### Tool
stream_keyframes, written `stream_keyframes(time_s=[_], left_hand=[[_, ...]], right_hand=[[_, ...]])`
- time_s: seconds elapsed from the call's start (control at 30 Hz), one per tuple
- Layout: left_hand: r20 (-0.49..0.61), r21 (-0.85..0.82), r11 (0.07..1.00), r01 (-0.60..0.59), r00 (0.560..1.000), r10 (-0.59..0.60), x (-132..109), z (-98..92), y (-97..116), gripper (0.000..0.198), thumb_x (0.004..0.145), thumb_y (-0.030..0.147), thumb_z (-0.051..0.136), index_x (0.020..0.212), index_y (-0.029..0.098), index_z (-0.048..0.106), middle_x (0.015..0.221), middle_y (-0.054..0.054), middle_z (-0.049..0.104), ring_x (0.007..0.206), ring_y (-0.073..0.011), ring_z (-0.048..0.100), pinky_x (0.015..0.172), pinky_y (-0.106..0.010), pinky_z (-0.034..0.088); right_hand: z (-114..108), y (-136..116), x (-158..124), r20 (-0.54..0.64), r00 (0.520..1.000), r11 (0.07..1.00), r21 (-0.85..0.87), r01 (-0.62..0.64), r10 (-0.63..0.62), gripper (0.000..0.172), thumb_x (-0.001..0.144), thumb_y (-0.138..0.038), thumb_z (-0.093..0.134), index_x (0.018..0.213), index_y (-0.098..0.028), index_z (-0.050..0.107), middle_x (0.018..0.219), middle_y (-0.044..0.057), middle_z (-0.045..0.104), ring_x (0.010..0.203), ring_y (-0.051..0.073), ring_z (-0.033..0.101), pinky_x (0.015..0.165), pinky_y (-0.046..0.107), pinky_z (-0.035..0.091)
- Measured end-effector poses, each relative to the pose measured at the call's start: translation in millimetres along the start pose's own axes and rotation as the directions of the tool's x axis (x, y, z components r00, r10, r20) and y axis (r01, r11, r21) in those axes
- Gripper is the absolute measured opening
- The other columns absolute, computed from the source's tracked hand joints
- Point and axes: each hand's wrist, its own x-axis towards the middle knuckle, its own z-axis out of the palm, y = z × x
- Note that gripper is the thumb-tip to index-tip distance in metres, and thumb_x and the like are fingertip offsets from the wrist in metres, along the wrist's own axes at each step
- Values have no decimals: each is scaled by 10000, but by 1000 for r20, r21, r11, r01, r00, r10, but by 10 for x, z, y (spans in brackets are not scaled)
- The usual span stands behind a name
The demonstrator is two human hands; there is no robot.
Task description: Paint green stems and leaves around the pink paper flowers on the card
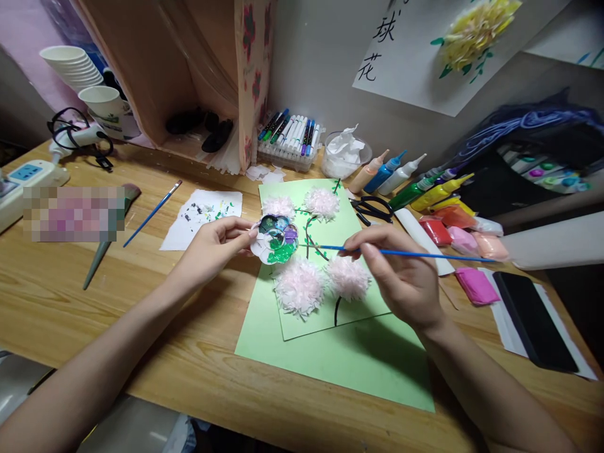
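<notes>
My left hand [218,244] pinches the edge of a small flower-shaped paint palette [276,239] holding green, purple and dark paint, and keeps it above the green paper. My right hand [399,272] grips a thin blue paintbrush [425,255] whose tip points left, close to the palette. Below lies a light green sheet [340,352] with a smaller green sheet on it. That smaller sheet bears several fluffy pale pink tissue flowers [300,286] and dark painted stems [311,242].
A second blue brush [151,214] and a paint-spotted white paper [202,217] lie at left. Markers in a case [289,141], a tissue cup [345,154], paint bottles [415,185], scissors [372,209], clay packets [465,242] and a black phone [533,321] surround the work. Paper cups [78,69] stand at back left.
</notes>
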Motion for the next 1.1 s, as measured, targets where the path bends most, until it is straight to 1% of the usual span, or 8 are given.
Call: stream_keyframes(time_s=[0.07,0.1,0.2,0.33,0.47,0.63,0.93,1.1], left_hand=[[-10,1,1000,5,1000,-5,1,-7,1,270,747,410,699,896,185,689,817,-34,731,744,-152,667,665,-227,552],[-10,-2,1000,7,1000,-7,3,-11,-2,278,746,413,699,907,187,690,827,-35,733,747,-153,669,669,-230,554],[-8,-13,1000,5,1000,-5,9,-19,-17,321,740,435,699,938,182,692,855,-54,736,752,-170,673,693,-267,570],[-28,5,1000,0,1000,0,17,-17,-17,311,724,437,712,915,192,700,840,-47,732,739,-170,669,695,-272,571],[-42,10,1000,8,999,-8,20,-12,-8,280,706,416,730,890,206,706,825,-28,728,723,-156,663,676,-254,564],[-40,7,1000,8,999,-8,17,-12,-10,253,732,410,717,886,210,701,805,-13,721,708,-136,653,666,-227,552],[-32,10,1000,3,999,-3,8,-16,-1,271,737,418,710,910,208,708,820,-25,729,723,-149,661,670,-242,555],[-40,3,1000,-1,999,1,12,-22,3,272,739,415,714,904,199,703,812,-21,726,714,-136,655,651,-214,550]], right_hand=[[-49,34,28,-80,997,998,-49,-24,20,158,925,-263,461,845,-235,594,780,26,635,725,162,600,665,319,475],[-66,59,47,-82,996,995,-87,-37,30,160,922,-262,462,834,-231,591,755,22,633,707,161,600,661,319,471],[-63,150,102,-2,999,979,-195,-52,52,160,907,-245,459,799,-219,573,704,11,626,663,157,601,629,309,456],[21,230,132,59,998,963,-271,-7,24,166,893,-221,449,760,-215,548,696,13,620,646,151,582,605,295,435],[79,250,120,72,997,955,-296,19,2,183,895,-201,429,750,-223,538,701,19,623,653,159,580,615,303,429],[113,288,94,87,996,953,-303,26,1,165,889,-199,428,760,-215,529,710,30,618,683,171,576,640,313,430],[143,330,88,97,995,950,-313,10,22,166,893,-211,421,772,-206,535,719,32,614,682,167,556,634,306,414],[145,318,84,119,993,954,-298,13,24,168,895,-200,426,771,-200,539,716,27,612,677,158,556,636,295,412]])
